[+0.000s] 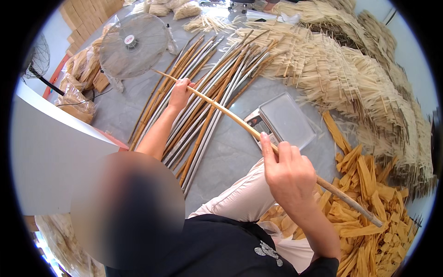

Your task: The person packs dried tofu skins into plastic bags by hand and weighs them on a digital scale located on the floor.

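Note:
A long, thin wooden pole (226,112) runs slantwise across the view, its thin tip near the fan and its thick grey end at the lower right. My left hand (180,92) is wrapped around its thinner part. My right hand (290,169) grips the thicker part, with one digit stretched along it. Below my left hand, a loose bundle of bamboo and metal-looking poles (207,117) lies on the grey floor. A weighing scale (287,119) with a flat grey platform sits on the floor beyond my right hand, partly hidden by the pole.
A round fan (133,45) stands at the upper left. Layered pale dried strips (332,76) fill the right side. Crumpled yellow-brown sheets (360,200) are heaped at the lower right. A white panel (55,155) borders the left, near plastic bags (79,79).

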Demonstrator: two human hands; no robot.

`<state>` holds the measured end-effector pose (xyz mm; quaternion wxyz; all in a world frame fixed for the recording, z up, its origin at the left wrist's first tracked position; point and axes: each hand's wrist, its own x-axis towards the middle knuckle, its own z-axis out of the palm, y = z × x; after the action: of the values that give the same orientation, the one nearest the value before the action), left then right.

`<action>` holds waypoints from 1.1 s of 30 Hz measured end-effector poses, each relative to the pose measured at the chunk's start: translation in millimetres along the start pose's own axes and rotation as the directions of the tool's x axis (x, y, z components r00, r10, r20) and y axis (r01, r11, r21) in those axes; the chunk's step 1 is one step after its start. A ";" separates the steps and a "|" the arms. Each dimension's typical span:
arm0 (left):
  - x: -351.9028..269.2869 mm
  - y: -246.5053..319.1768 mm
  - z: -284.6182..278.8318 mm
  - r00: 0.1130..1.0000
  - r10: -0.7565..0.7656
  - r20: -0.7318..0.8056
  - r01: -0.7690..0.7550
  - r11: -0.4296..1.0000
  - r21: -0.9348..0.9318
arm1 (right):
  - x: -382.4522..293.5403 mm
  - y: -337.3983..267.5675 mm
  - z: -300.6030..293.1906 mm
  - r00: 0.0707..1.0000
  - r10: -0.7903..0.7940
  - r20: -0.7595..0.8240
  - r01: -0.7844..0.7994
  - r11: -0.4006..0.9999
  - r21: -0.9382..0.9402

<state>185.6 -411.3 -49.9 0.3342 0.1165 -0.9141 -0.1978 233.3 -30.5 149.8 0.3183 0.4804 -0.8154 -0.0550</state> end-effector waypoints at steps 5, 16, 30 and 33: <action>-1.4 -11.6 -3.8 0.999 -0.029 0.022 0.029 1.000 -0.011 | 11.0 -16.7 11.3 0.992 -0.058 -0.111 0.054 0.998 -0.034; -16.0 -61.1 -2.0 0.996 0.024 0.090 -0.035 0.991 0.130 | 25.4 -69.7 44.1 0.997 0.064 -0.043 -0.063 0.997 0.036; -24.2 -47.5 6.9 0.945 -0.144 0.294 0.105 0.984 0.142 | 36.1 -96.3 110.1 0.985 0.171 -0.015 -0.167 0.974 0.153; -26.6 -54.3 15.2 0.952 -0.118 0.281 0.071 0.983 0.171 | 33.5 -96.1 126.6 0.987 0.160 0.007 -0.158 0.971 0.182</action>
<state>200.0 -446.4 -99.4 0.1764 0.1561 -0.9594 -0.1549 221.5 -136.4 27.2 0.2798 0.4408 -0.8516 0.0472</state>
